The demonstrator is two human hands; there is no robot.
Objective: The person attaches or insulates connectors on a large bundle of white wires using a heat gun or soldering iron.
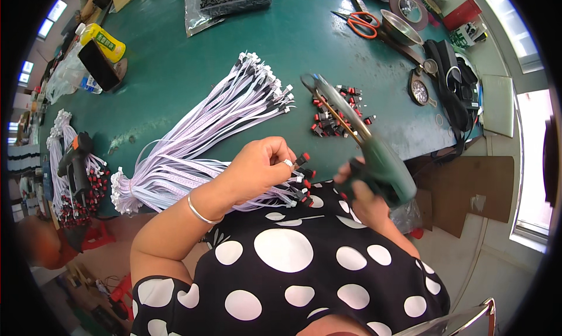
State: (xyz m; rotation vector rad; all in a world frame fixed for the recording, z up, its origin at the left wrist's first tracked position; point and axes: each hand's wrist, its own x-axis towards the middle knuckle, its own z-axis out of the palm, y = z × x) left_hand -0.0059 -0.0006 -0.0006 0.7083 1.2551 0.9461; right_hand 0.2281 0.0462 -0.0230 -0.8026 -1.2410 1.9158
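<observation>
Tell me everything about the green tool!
The green tool has a rounded, plastic-looking body, dark grip and long, thin front with a copper-coloured rod. The right hand holds its grip. It slants, front pointing away and leftward over the green table. It's blurred, so small details are unclear.
</observation>
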